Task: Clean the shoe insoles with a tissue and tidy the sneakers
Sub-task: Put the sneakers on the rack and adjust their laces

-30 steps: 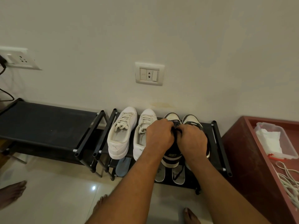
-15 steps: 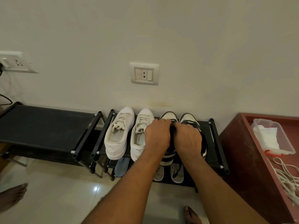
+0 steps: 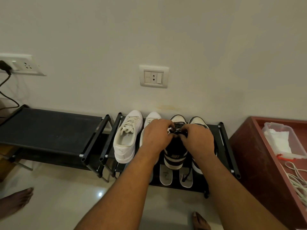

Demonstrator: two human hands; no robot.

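Two hands met over the black laces [image 3: 177, 131] of the black-and-white sneaker [image 3: 175, 156], which stood on the top shelf of the shoe rack [image 3: 223, 146], heel toward the person, between the white pair [image 3: 127, 138] and its own mate [image 3: 198, 121]. The step in hand looked like the tidying part, with the laces being tied or tucked, rather than the wiping.

The left hand [image 3: 155, 136] had its fingers [image 3: 167, 126] curled in, pinching the laces from the left. The right hand [image 3: 197, 140] did the same from the right with bent fingers [image 3: 186, 130], the two sets of fingertips almost touching. What shape the laces took beneath them could not be told.

Two pale flat soles [image 3: 165, 175] lay on the lower shelf just below the sneaker, though whether they were insoles or slippers was unclear. Tissue [image 3: 279, 140] sat in a clear plastic box [image 3: 299, 146] well to the right. Judged from that, the next move called for a firm, even pull to settle the laces — then one hand freed for the tissue.
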